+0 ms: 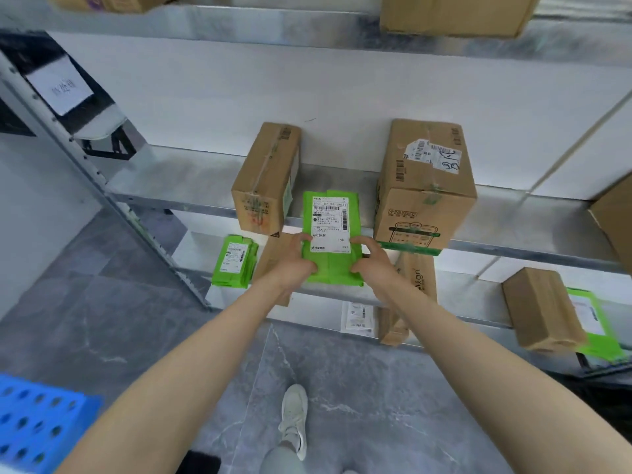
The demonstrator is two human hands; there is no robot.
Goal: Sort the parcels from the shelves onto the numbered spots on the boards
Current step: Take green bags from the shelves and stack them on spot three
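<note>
Both hands, left (297, 258) and right (371, 260), grip green parcel (331, 234), arms outstretched, seemingly off-shelf.

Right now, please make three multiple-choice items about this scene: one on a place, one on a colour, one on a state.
1. Where does the large taped box stand?
A. on the floor
B. on the shelf, right of the held parcel
C. on the blue crate

2. What colour is the held parcel?
A. green
B. red
C. black

3. How is the parcel held?
A. by one hand only
B. by no hand
C. by both hands

Answers: 1 B, it rests on the metal shelf; 2 A, its wrapping is green; 3 C, the left hand and right hand grip its sides.
</note>
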